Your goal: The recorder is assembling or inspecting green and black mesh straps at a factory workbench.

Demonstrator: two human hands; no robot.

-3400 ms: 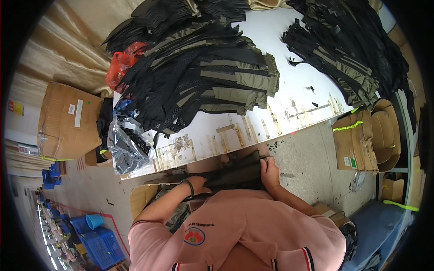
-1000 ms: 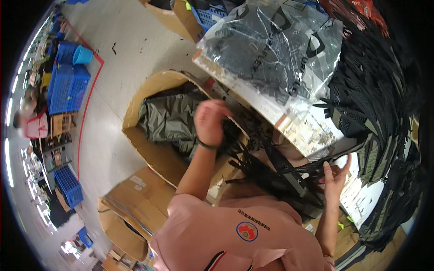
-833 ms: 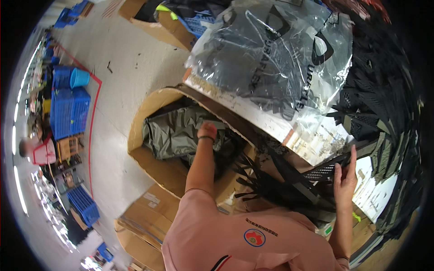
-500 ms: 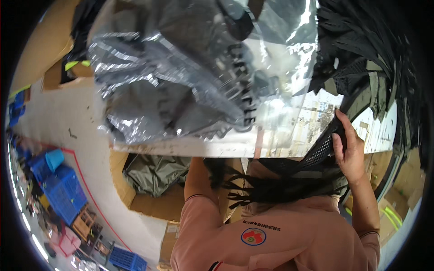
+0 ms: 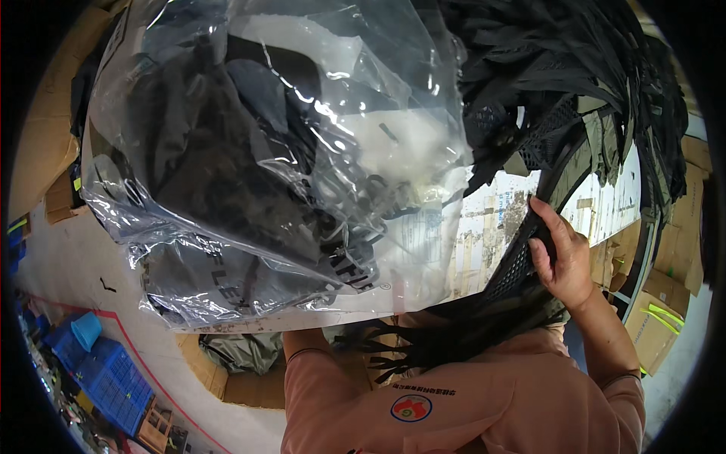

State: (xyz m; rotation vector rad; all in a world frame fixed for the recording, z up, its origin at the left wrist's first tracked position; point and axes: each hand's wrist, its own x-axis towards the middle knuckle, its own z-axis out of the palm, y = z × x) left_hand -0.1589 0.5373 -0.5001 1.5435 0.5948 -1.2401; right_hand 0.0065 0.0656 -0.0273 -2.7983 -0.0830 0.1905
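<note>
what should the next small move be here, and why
Probably ease the left arm back from under the white table: the table hides that hand, so its grip cannot be checked, while the right hand is at the black mesh strip.

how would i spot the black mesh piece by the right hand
Start at the white table and follow its near edge to the right of the big clear plastic bag. There, the right hand is against a black mesh piece. Unlike the dark pieces heaped farther back, it crosses the near edge.
</note>
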